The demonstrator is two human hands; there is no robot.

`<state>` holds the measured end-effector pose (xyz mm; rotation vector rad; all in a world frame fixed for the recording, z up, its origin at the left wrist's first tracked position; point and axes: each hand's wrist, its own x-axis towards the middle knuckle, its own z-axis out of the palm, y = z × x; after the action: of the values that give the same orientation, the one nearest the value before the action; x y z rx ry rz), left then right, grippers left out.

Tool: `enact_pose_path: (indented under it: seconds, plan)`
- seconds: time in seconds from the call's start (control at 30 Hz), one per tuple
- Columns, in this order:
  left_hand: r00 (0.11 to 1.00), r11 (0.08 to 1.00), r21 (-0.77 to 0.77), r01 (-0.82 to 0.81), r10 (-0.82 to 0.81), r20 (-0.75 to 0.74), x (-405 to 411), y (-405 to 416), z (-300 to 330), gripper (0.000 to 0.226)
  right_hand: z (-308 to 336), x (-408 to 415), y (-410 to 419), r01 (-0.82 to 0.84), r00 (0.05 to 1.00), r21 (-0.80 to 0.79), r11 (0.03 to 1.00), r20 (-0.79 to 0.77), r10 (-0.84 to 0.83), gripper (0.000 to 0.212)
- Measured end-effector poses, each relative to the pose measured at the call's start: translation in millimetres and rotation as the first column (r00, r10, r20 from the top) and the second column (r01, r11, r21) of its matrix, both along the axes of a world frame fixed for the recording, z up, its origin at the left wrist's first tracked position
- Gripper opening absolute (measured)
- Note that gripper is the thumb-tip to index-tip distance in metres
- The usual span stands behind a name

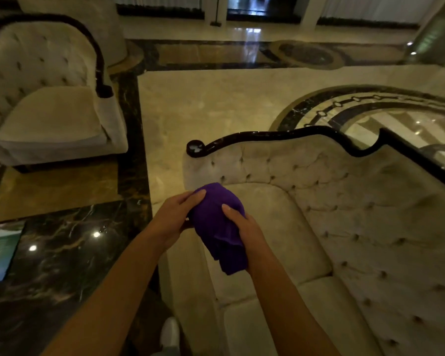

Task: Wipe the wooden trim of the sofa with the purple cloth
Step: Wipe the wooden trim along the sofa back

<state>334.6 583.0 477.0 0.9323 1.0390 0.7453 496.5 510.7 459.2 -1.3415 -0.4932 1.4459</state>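
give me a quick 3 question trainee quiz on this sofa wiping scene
1. True or false: the purple cloth is touching the sofa's dark wooden trim.
2. Which hands hold the cloth? A) left hand only B) right hand only C) both
3. Fill in: the trim's scrolled end lies beyond the cloth, on the sofa's ____.

Key: 1 false, the cloth is held above the seat cushion, apart from the trim. 2 C. 3 arm.
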Motion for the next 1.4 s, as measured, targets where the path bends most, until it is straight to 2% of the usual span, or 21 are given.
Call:
enact_pose_path:
  seconds: [0.13,0.27,0.4,0.57,0.67,0.77,0.83,0.9,0.97,1.03,1.1,1.17,1.2,1.27,1.4]
  plan:
    - [1.0,1.0,0.012,0.015,-0.015,-0.004,-9.4,83.1,3.9,0.013,0.6,-13.6,60.8,0.064,0.997,0.005,0.998,0.037,-0.064,0.062]
    - [1.0,1.0,-0.022,0.014,-0.014,0.003,-12.9,146.3,-17.0,0.012,-12.8,-13.5,118.1,-0.007,0.999,-0.067,0.998,0.051,0.011,0.068]
    - [0.999,0.998,-0.052,0.033,-0.035,-0.039,-14.9,206.7,-43.7,0.016,-36.1,-5.2,182.3,-0.004,0.997,-0.134,0.991,0.074,0.014,0.061]
    - [0.986,0.995,-0.064,-0.071,0.06,-0.157,-21.2,306.1,-84.9,0.015,-72.7,2.4,287.9,0.005,0.996,-0.178,0.984,0.086,0.01,0.037]
    - [0.946,0.974,-0.12,-0.192,0.151,-0.286,-32.2,367.6,-110.7,0.024,-89.9,10.7,357.8,0.093,0.994,-0.203,0.975,0.083,-0.078,0.046]
    - [0.907,0.963,-0.194,-0.185,0.091,-0.411,-45.5,413.4,-136.3,0.027,-99.7,28.5,427.5,0.206,0.974,-0.194,0.959,0.137,-0.181,0.047]
    - [0.897,0.944,-0.268,-0.19,0.056,-0.438,-52.6,439.0,-157.2,0.019,-107.2,43.1,467.8,0.247,0.943,-0.171,0.954,0.269,-0.196,0.037]
    - [0.89,0.918,-0.336,-0.211,0.038,-0.454,-51.0,469.5,-178.7,0.017,-117.5,57.6,506.8,0.234,0.867,-0.125,0.964,0.475,-0.149,0.03]
    - [0.894,0.897,-0.392,-0.205,0.008,-0.449,-44.6,494.7,-201.2,0.016,-127.9,64.8,537.0,0.161,0.75,-0.11,0.981,0.66,-0.049,0.031]
    - [0.894,0.862,-0.476,-0.174,-0.065,-0.444,-32.9,520.9,-227.3,0.016,-151.7,70.2,562.7,0.185,0.624,-0.12,0.975,0.781,-0.022,0.032]
    - [0.893,0.812,-0.568,-0.132,-0.151,-0.424,-16.3,548.6,-245.5,0.014,-170.2,71.9,580.2,0.279,0.546,-0.056,0.959,0.831,-0.11,0.032]
    - [0.89,0.765,-0.637,-0.092,-0.224,-0.397,-2.6,571.8,-272.2,0.01,-201.0,69.7,592.5,0.322,0.513,-0.027,0.946,0.845,-0.151,0.037]
    - [0.892,0.774,-0.627,-0.09,-0.217,-0.396,6.7,578.3,-267.8,0.01,-196.9,68.2,594.8,0.281,0.483,0.018,0.96,0.861,-0.158,0.043]
    - [0.868,0.748,-0.659,-0.075,-0.277,-0.413,15.5,592.9,-299.0,0.011,-235.2,56.8,604.9,0.274,0.535,-0.027,0.961,0.835,-0.13,0.05]
    - [0.875,0.723,-0.69,-0.041,-0.307,-0.374,31.5,611.5,-322.3,0.015,-266.6,38.1,612.9,0.219,0.52,0.112,0.969,0.827,-0.213,0.05]
